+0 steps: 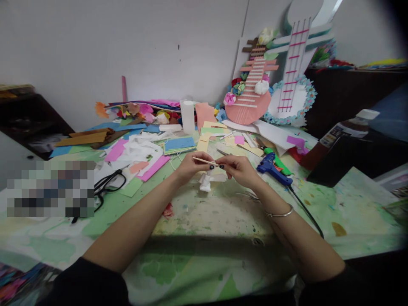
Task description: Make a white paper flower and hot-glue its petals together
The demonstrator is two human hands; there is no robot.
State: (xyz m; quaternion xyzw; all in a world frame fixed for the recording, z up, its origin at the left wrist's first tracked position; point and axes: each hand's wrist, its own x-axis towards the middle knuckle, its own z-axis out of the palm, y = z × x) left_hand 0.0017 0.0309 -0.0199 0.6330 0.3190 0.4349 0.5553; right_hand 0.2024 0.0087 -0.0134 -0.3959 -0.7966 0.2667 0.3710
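Note:
My left hand (188,167) and my right hand (237,168) meet over the middle of the table, both closed with thumbs and fingers pinched. Between them is a thin pale stick (202,160), tilted slightly down to the right. Just below my fingertips is a piece of crumpled white paper (205,182); whether it is joined to the stick I cannot tell. Another pale strip (218,177) lies beside it, partly hidden by my right hand. A scissor-like metal blade (224,152) shows behind my hands.
A blue glue gun (274,171) lies to the right, its black cord running toward the front edge. Black glasses (111,182) and white paper scraps (140,148) are on the left. Paper instruments (248,111) lean on the wall. A dark bottle (338,136) stands at right.

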